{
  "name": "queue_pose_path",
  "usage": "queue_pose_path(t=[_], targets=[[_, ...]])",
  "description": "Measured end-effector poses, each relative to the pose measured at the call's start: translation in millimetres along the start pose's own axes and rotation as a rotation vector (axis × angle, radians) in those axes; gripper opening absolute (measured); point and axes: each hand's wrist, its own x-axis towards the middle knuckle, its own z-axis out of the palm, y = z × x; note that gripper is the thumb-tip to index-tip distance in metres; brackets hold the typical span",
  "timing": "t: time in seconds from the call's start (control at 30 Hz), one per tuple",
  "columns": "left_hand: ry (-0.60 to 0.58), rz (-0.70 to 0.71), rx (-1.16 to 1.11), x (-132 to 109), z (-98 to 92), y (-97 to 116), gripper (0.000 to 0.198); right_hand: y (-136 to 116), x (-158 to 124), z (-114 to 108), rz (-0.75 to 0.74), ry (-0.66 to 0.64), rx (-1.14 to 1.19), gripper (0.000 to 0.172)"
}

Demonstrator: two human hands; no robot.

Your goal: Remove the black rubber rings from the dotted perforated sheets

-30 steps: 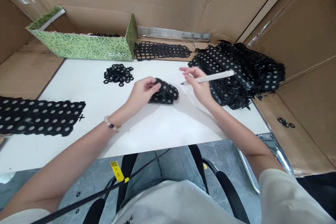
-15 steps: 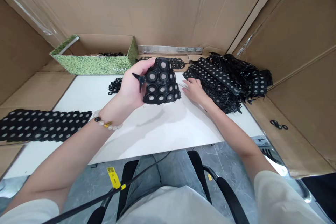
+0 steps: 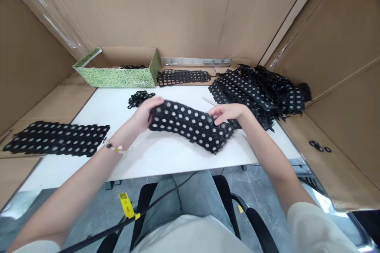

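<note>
A long strip of black rubbery rings with grey-white centres (image 3: 190, 126) stretches across the white table (image 3: 166, 162), sagging slightly between my hands. My left hand (image 3: 145, 114) grips its left end. My right hand (image 3: 227, 113) holds its right part, fingers curled over the edge. A slim white pen-like tool (image 3: 209, 101) lies just beyond my right fingers, partly hidden by them. A large heap of similar black strips (image 3: 255, 95) rises close to my right hand.
A small pile of loose black rings (image 3: 140, 99) lies beyond my left hand. A flat black dotted sheet (image 3: 56, 139) spans the table's left edge. A green patterned box (image 3: 118, 78) and a black ring mesh (image 3: 184, 77) stand at the back. Cardboard walls surround the table.
The strip, curled up in my left hand earlier, is now drawn out flat and lowered toward the table. My right hand has moved from the heap's edge onto the strip.
</note>
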Motion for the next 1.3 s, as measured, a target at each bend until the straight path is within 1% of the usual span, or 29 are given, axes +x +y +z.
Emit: queue_pose_path(t=[0.03,0.07,0.1,0.13,0.17,0.2,0.27,0.3,0.33,0.37,0.4,0.47,0.5,0.57,0.63,0.67,0.73,0.77,0.8,0.87,0.97,1.03,1.13,1.2,1.3], targets=[[-0.034,-0.066,-0.021,-3,2.2,-10,0.036,-1,-6,-6,0.047,-0.046,-0.071,0.037],[-0.08,-0.166,-0.074,-6,5.3,-19,0.037,-1,-10,-10,0.071,-0.056,-0.148,0.03],[-0.103,-0.219,-0.103,-7,8.6,-26,0.037,-1,-13,-14,0.091,-0.039,-0.222,0.026],[-0.118,-0.242,-0.109,-7,11.7,-32,0.038,0,-13,-16,0.105,0.008,-0.285,0.024],[-0.124,-0.239,-0.096,-5,14.0,-35,0.039,1,-12,-17,0.108,0.086,-0.339,0.021],[-0.12,-0.205,-0.059,-2,15.5,-38,0.039,2,-9,-16,0.104,0.19,-0.387,0.018],[-0.113,-0.117,0.05,5,15.9,-39,0.038,2,3,-10,0.059,0.437,-0.465,0.014],[-0.114,-0.073,0.102,8,15.4,-39,0.037,1,13,-5,0.021,0.56,-0.498,0.016],[-0.113,-0.033,0.141,11,14.7,-39,0.036,-1,24,1,-0.014,0.649,-0.511,0.018],[-0.113,-0.003,0.163,12,14.1,-40,0.035,-2,36,9,-0.049,0.695,-0.483,0.023],[-0.113,0.018,0.169,13,13.8,-40,0.035,-3,49,17,-0.07,0.711,-0.445,0.027],[-0.11,0.036,0.154,11,13.8,-41,0.035,-3,74,31,-0.082,0.675,-0.403,0.033],[-0.117,0.039,0.147,10,14.0,-41,0.035,-2,85,37,-0.1,0.656,-0.406,0.034],[-0.141,0.044,0.157,7,14.1,-42,0.035,1,102,46,-0.15,0.658,-0.384,0.031],[-0.119,0.055,0.209,4,13.2,-44,0.031,5,110,51,-0.188,0.699,-0.358,0.027],[-0.08,0.071,0.256,4,12.3,-44,0.028,7,112,53,-0.197,0.728,-0.35,0.026],[0.007,0.145,0.383,2,10.1,-45,0.023,9,111,57,-0.2,0.788,-0.345,0.024],[0.021,0.201,0.448,2,9.1,-45,0.022,9,109,59,-0.202,0.81,-0.344,0.022],[0.008,0.259,0.508,1,8.4,-45,0.024,9,108,61,-0.206,0.824,-0.344,0.022],[-0.068,0.358,0.599,-1,8.1,-44,0.03,9,105,64,-0.22,0.828,-0.347,0.022],[-0.163,0.422,0.667,-2,9.3,-43,0.035,9,105,67,-0.253,0.768,-0.354,0.022],[-0.206,0.419,0.649,-2,9.6,-43,0.038,10,105,67,-0.279,0.703,-0.349,0.022],[-0.272,0.386,0.54,-1,8.8,-43,0.041,12,106,68,-0.311,0.628,-0.347,0.022],[-0.314,0.379,0.476,1,8.8,-43,0.041,12,106,68,-0.313,0.613,-0.358,0.021],[-0.338,0.372,0.436,3,8.8,-42,0.04,13,106,68,-0.261,0.644,-0.371,0.021]])
